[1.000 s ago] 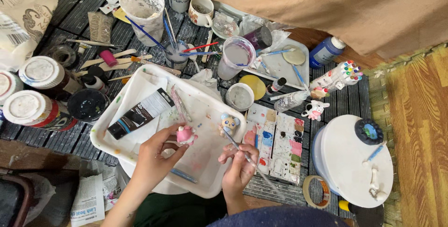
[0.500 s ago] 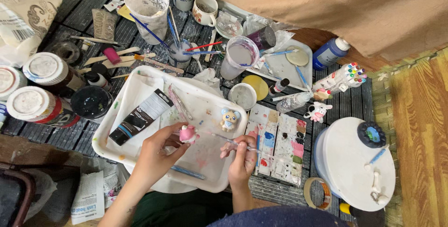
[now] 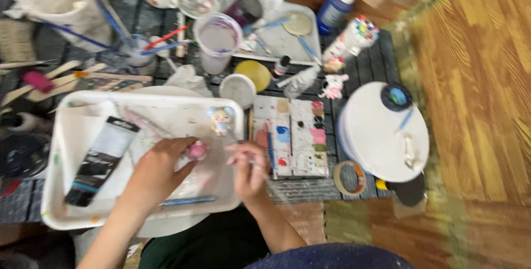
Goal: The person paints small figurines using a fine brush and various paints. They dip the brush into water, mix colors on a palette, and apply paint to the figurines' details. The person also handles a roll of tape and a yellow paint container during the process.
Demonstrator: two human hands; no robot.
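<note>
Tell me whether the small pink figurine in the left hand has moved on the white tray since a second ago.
No. The pink figurine sits in the left hand over the white tray, just below the standing figurine, as before; only the camera shifted.

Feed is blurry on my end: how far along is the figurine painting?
Partly done, I'd judge. One painted figurine already stands on the white tray. The left hand holds a small pink figurine, the right hand beside it, apparently with a brush. Another small figure sits behind the palette.
</note>
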